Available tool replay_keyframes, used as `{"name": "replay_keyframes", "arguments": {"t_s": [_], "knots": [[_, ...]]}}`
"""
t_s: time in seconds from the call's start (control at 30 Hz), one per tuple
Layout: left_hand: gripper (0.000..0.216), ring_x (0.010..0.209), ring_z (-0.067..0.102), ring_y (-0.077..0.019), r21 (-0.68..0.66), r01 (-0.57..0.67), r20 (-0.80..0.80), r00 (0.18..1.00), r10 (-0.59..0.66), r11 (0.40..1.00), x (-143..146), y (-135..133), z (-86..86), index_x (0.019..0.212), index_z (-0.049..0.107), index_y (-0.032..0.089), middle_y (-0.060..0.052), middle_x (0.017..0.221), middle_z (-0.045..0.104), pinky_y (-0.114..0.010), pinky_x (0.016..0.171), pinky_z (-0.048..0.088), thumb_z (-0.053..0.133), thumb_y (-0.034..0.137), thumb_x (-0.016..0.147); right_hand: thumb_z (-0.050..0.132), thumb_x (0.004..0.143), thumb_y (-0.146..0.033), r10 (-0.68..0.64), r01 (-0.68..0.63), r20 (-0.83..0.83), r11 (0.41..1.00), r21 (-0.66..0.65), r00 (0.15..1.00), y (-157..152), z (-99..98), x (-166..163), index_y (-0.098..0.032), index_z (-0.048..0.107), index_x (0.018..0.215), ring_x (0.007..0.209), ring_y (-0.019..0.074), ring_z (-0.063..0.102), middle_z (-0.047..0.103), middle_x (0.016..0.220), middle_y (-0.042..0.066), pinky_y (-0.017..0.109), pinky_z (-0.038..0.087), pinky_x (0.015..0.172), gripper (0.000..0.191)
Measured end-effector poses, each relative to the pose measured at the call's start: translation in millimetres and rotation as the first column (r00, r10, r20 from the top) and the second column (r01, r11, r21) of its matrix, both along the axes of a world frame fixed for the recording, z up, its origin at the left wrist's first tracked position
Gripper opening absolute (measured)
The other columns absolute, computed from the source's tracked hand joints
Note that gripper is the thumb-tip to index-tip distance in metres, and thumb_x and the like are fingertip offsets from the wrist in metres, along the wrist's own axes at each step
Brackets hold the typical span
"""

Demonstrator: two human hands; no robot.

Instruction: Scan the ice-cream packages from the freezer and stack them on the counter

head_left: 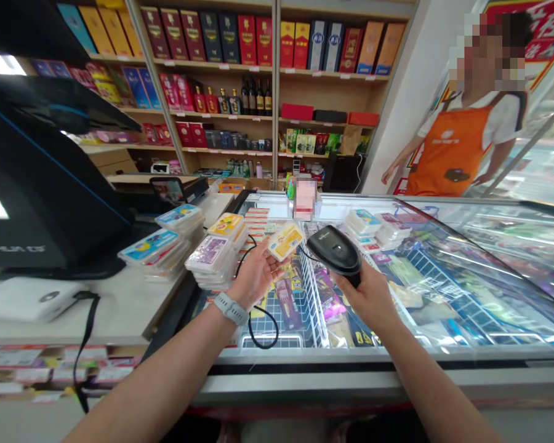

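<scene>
My left hand (257,275) is closed round a small flat pack with a yellow label (285,240), held tilted above the glass lid of a chest freezer (443,289). My right hand (369,294) grips the handle of a black barcode scanner (336,248), its head just right of the yellow pack and turned toward it. The scanner's black cable (263,317) loops down over the glass beside my left wrist, which wears a grey watch.
Stacks of similar flat packs (212,258) sit at the counter's edge and more (373,226) lie on the freezer lid behind the scanner. A black till screen (41,184) stands at the left. Shelves of boxes and bottles (258,74) fill the back wall. An orange-aproned figure (457,141) shows at right.
</scene>
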State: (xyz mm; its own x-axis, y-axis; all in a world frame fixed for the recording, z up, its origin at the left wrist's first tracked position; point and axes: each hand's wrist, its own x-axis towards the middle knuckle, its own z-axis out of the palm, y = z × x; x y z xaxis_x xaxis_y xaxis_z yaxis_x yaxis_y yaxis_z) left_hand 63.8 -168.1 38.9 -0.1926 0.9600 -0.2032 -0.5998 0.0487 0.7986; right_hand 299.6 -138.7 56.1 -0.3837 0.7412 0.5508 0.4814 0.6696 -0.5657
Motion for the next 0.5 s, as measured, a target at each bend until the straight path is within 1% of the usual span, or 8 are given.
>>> {"name": "replay_keyframes", "arguments": {"t_s": [0.1, 0.3, 0.4, 0.5], "knots": [[0.043, 0.091, 0.068, -0.0191, 0.004, -0.056, 0.004, 0.998, 0.056, 0.998, -2.3, -0.6, 4.2, 0.124, 0.059, 0.018, -0.012, 0.116, 0.069, -0.03, 0.076, 0.048, 0.043, 0.046, 0.095, 0.058, 0.089, -0.045, 0.02, -0.02, 0.028, 0.999, -0.028, 0.999, -1.3, 0.9, -1.2, -0.018, 0.06, 0.106, 0.081, 0.0224, 0.064, 0.07, 0.092, 0.007, 0.031, 0.047, 0.07, 0.031], [0.046, 0.095, 0.067, -0.0198, 0.021, -0.076, -0.032, 0.997, 0.076, 0.997, -3.6, -0.8, 3.2, 0.122, 0.06, 0.018, -0.011, 0.121, 0.067, -0.03, 0.076, 0.046, 0.043, 0.051, 0.094, 0.055, 0.09, -0.046, 0.056, -0.052, 0.074, 0.997, -0.053, 0.996, -2.2, -0.3, -2.3, -0.018, 0.059, 0.11, 0.085, 0.0242, 0.064, 0.068, 0.097, 0.009, 0.033, 0.046, 0.072, 0.034], [0.049, 0.097, 0.066, -0.0206, 0.029, -0.084, -0.045, 0.995, 0.086, 0.996, -4.6, -0.7, 2.3, 0.124, 0.06, 0.019, -0.011, 0.121, 0.067, -0.033, 0.083, 0.045, 0.042, 0.053, 0.094, 0.055, 0.09, -0.043, 0.073, -0.069, 0.11, 0.997, -0.038, 0.991, -1.4, -2.5, -3.3, -0.018, 0.057, 0.111, 0.086, 0.0245, 0.063, 0.068, 0.097, 0.009, 0.034, 0.045, 0.073, 0.033], [0.052, 0.102, 0.065, -0.022, 0.031, -0.092, -0.048, 0.994, 0.094, 0.995, -5.7, -0.7, 2.9, 0.125, 0.059, 0.02, -0.011, 0.122, 0.067, -0.037, 0.093, 0.042, 0.04, 0.056, 0.093, 0.055, 0.09, -0.04, 0.104, -0.1, 0.154, 0.994, -0.032, 0.983, -0.7, -3.7, -4.9, -0.019, 0.057, 0.108, 0.083, 0.0235, 0.062, 0.067, 0.092, 0.008, 0.033, 0.044, 0.071, 0.028]]}}
